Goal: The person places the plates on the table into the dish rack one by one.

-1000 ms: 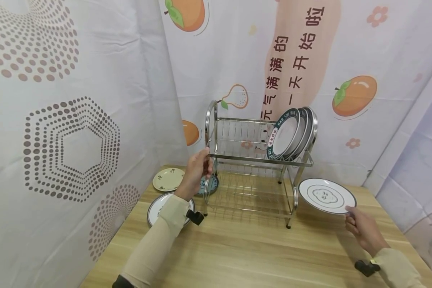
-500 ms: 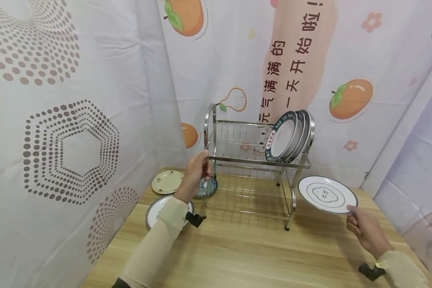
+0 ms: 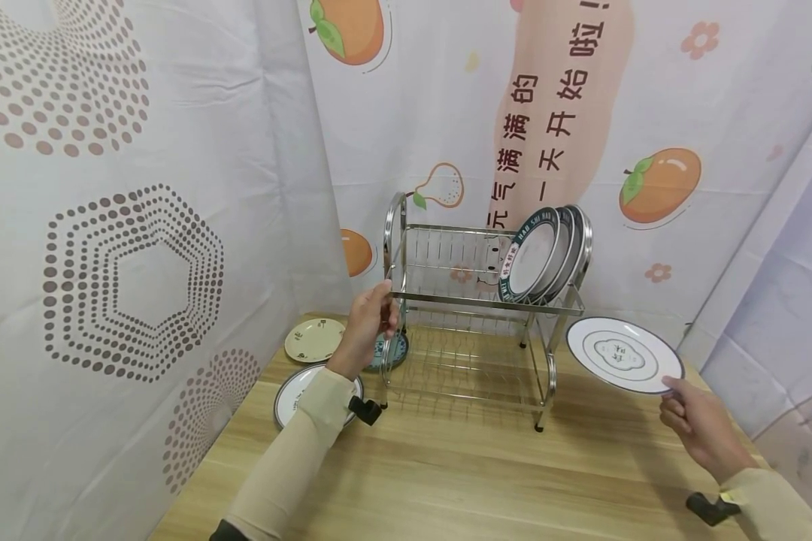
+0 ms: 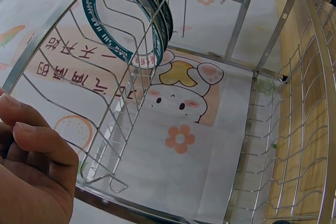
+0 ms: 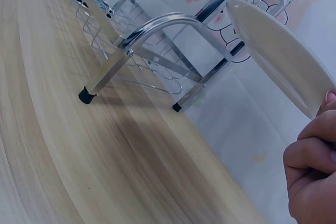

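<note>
My right hand (image 3: 700, 424) pinches the near right edge of a white plate (image 3: 598, 367) with a dark rim and a printed centre. The plate is up off the table, right of a two-tier metal dish rack (image 3: 467, 302); its pale underside shows in the right wrist view. With curled fingers, my left hand (image 3: 368, 327) holds the front left corner of the rack's upper tier. In the left wrist view that hand (image 4: 39, 171) is beside the rail. Several green-rimmed plates (image 3: 531, 259) stand on edge at the upper tier's right end.
Left of the rack lie a cream plate (image 3: 314, 340), a white dark-rimmed plate (image 3: 291, 398) partly hidden by my left arm, and a blue patterned plate (image 3: 395, 351) behind the rack's left leg. Printed curtains (image 3: 413, 98) close off the wooden table (image 3: 480, 481) at the back and sides.
My right hand has moved a little to the right, and the plate in it has shifted right and slightly up. My left hand stays at the rack's corner.
</note>
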### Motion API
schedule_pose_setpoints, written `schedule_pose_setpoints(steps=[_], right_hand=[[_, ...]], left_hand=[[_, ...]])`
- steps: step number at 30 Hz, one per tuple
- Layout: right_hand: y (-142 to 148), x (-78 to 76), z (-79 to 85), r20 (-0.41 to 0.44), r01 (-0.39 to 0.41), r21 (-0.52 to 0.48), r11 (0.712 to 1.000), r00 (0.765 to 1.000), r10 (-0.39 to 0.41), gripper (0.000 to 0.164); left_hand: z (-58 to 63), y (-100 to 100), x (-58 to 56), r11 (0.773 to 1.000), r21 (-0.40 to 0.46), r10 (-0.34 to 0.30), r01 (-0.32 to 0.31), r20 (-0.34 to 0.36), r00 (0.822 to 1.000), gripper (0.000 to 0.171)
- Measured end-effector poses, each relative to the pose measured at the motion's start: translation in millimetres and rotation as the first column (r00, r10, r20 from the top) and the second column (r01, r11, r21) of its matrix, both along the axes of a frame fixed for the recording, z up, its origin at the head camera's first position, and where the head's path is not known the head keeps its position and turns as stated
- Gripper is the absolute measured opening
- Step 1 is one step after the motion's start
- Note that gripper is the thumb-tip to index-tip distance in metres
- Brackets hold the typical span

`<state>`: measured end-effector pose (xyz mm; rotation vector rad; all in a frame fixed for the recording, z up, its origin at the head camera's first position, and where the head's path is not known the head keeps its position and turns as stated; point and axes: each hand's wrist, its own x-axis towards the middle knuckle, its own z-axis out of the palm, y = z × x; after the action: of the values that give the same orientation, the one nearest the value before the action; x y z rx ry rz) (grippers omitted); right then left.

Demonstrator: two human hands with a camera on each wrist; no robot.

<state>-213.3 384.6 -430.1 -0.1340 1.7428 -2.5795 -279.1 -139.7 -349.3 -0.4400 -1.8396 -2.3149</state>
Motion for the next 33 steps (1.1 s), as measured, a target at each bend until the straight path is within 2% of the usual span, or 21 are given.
schedule_pose_setpoints(steps=[11, 21, 26, 33], right_hand=[[-0.4, 5.3, 11.8, -0.053, -0.076, -0.12, 0.99, 0.996, 0.07, 0.051], [-1.2, 9.9, 18.9, -0.067, -0.079, -0.121, 0.99, 0.995, 0.071, 0.053], [-2.2, 12.6, 22.7, -0.086, -0.105, -0.164, 0.981, 0.992, 0.092, 0.05], [2.6, 14.6, 31.6, -0.154, -0.171, -0.223, 0.96, 0.978, 0.139, 0.051]], left_hand=[[0.8, 0.2, -0.3, 1.0, 0.002, -0.006, 0.006, -0.006, 1.0, 0.054], [-0.5, -0.7, 0.7, 1.0, -0.002, -0.005, 0.005, -0.008, 1.0, 0.056], [-1.2, -1.2, 0.9, 1.0, 0.002, -0.005, 0.005, -0.01, 1.0, 0.057], [-2.3, -0.9, -1.1, 1.0, -0.001, -0.012, 0.012, -0.011, 1.0, 0.057]])
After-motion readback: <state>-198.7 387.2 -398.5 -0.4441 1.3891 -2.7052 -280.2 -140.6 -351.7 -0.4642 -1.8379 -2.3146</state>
